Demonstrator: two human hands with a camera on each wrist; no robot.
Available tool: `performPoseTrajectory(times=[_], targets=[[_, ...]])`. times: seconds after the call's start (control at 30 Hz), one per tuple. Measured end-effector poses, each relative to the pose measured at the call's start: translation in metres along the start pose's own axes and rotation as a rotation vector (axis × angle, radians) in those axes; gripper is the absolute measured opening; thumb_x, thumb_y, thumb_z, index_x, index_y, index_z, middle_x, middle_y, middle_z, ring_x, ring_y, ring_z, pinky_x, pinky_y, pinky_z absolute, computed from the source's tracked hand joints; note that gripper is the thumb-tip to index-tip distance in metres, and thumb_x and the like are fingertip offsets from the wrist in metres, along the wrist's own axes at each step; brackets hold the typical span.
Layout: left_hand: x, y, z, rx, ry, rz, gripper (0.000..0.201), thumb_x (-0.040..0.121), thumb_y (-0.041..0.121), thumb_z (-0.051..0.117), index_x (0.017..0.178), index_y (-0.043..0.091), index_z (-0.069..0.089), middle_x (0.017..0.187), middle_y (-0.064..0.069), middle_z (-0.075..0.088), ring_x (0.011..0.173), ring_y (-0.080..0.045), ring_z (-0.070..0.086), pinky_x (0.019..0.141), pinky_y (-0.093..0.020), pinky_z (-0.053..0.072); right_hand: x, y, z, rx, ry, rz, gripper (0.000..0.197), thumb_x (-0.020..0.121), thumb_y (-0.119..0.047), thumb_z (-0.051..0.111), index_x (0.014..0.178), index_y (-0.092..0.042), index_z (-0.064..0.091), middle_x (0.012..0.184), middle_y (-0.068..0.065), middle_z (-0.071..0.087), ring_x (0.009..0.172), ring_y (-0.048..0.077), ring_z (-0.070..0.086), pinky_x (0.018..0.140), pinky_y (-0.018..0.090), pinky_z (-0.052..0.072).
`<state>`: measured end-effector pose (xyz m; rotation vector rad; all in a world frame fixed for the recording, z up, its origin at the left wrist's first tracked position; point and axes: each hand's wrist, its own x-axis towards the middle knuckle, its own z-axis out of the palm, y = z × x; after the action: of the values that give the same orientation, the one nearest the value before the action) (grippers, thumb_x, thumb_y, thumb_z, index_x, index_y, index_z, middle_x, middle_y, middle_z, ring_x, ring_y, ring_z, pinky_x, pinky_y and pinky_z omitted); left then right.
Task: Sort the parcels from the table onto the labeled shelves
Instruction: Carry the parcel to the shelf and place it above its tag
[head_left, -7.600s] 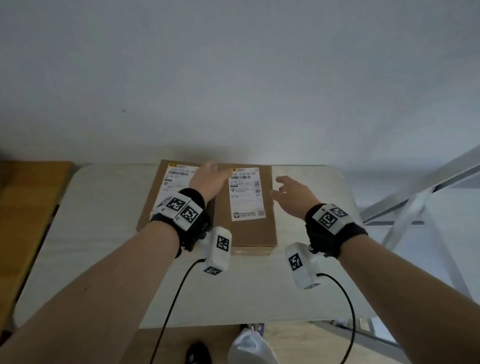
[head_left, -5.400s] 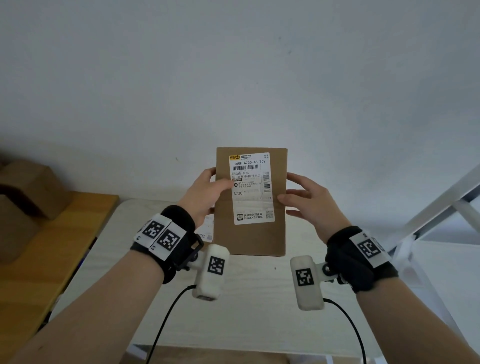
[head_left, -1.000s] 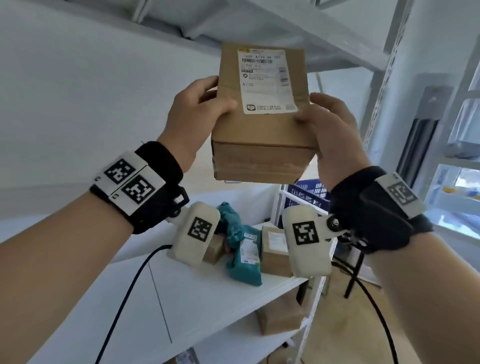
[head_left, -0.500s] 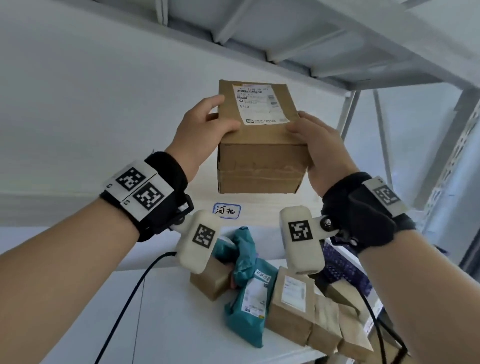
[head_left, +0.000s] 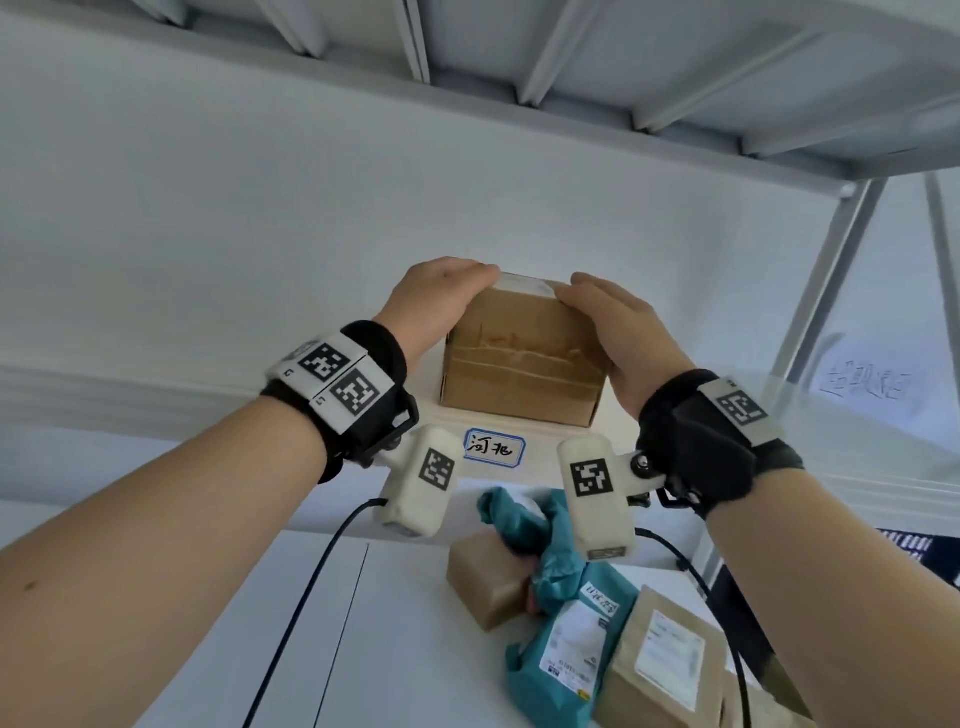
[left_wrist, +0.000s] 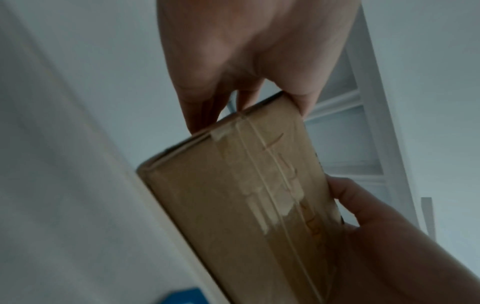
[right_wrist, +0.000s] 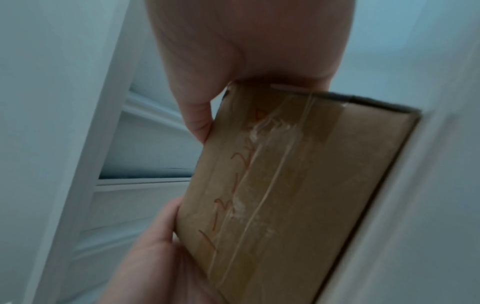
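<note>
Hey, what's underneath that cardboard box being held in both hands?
The cardboard box sits on a white shelf, just above its handwritten shelf label. The left hand and right hand grip its sides. The box hides the shelf surface beneath and behind it.
</note>
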<state>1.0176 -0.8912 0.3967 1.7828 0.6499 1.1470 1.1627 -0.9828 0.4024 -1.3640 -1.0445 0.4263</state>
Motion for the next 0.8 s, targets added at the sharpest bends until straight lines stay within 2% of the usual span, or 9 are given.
performPoseTrajectory(times=[0.07,0.17,0.27,0.4,0.53,0.6,0.7,0.77,0.8], targets=[[0.003,-0.003,0.002,0.013,0.023,-0.007,0.039,0.084,0.045,0.055,0.111,0.021,0.067,0.121,0.003,0.066,0.116,-0.017,0.059,0.106,-0.037,0.042,0.005,0.002,0.0,-0.034,0.001,-0.016,0.049,0.081,-0.036,0.065,0.126,-0.018,0.06,0.112,-0.003,0.062,0.099,0.016,0.058,0.081,0.028,0.047],[0.007,-0.003,0.005,0.043,0.046,0.003,0.021,0.092,0.041,0.05,0.099,0.024,0.06,0.104,0.003,0.06,0.099,-0.015,0.057,0.099,-0.033,0.044,0.011,0.003,0.0,-0.067,-0.026,-0.014,0.018,0.084,-0.034,0.062,0.096,-0.021,0.067,0.084,-0.007,0.061,0.079,0.014,0.056,0.069,0.024,0.044],[0.009,-0.002,0.006,0.08,0.06,0.002,0.019,0.094,0.039,0.048,0.093,0.021,0.054,0.096,-0.001,0.053,0.09,-0.017,0.052,0.088,-0.028,0.044,0.016,0.005,0.001,-0.095,-0.048,-0.027,0.012,0.086,-0.034,0.059,0.085,-0.023,0.065,0.081,-0.006,0.06,0.077,0.014,0.056,0.071,0.025,0.045],[0.013,-0.004,0.007,0.067,0.073,-0.005,0.019,0.095,0.037,0.048,0.098,0.021,0.058,0.102,0.003,0.059,0.094,-0.015,0.054,0.089,-0.028,0.043,0.022,0.006,0.001,-0.133,-0.054,-0.037,0.01,0.087,-0.035,0.058,0.085,-0.028,0.065,0.091,-0.004,0.064,0.085,0.015,0.059,0.085,0.031,0.049],[0.013,-0.005,0.009,0.08,0.091,0.007,0.037,0.096,0.036,0.046,0.122,0.016,0.063,0.108,0.008,0.057,0.102,-0.011,0.052,0.089,-0.023,0.039,0.023,0.006,0.001,-0.135,-0.062,-0.02,0.013,0.087,-0.036,0.058,0.093,-0.027,0.066,0.1,-0.002,0.065,0.091,0.017,0.059,0.084,0.031,0.049],[0.012,-0.004,0.008,0.094,0.088,0.003,0.029,0.096,0.035,0.046,0.114,0.02,0.064,0.1,0.005,0.056,0.096,-0.012,0.052,0.079,-0.023,0.042,0.022,0.005,0.001,-0.127,-0.056,-0.014,0.016,0.086,-0.036,0.059,0.097,-0.026,0.066,0.101,-0.001,0.065,0.091,0.017,0.059,0.08,0.028,0.049],[0.012,0.0,0.008,0.127,0.075,-0.012,0.016,0.096,0.034,0.045,0.089,0.027,0.058,0.089,0.003,0.051,0.08,-0.012,0.049,0.069,-0.021,0.04,0.02,0.001,0.0,-0.117,-0.054,0.008,0.022,0.087,-0.034,0.06,0.106,-0.023,0.064,0.097,-0.005,0.064,0.084,0.011,0.059,0.068,0.022,0.046],[0.014,0.001,0.007,0.179,0.054,-0.015,0.016,0.096,0.033,0.043,0.087,0.025,0.054,0.085,0.003,0.048,0.074,-0.011,0.046,0.068,-0.023,0.038,0.017,-0.003,-0.001,-0.122,-0.062,0.029,0.023,0.088,-0.033,0.061,0.109,-0.022,0.063,0.091,-0.008,0.062,0.08,0.008,0.058,0.065,0.021,0.046],[0.014,0.003,0.005,0.212,0.039,-0.017,0.014,0.096,0.033,0.043,0.091,0.024,0.052,0.089,0.002,0.048,0.078,-0.013,0.046,0.07,-0.025,0.037,0.016,-0.005,-0.002,-0.136,-0.061,0.035,0.023,0.088,-0.033,0.061,0.108,-0.022,0.063,0.09,-0.008,0.062,0.08,0.008,0.058,0.068,0.022,0.048]])
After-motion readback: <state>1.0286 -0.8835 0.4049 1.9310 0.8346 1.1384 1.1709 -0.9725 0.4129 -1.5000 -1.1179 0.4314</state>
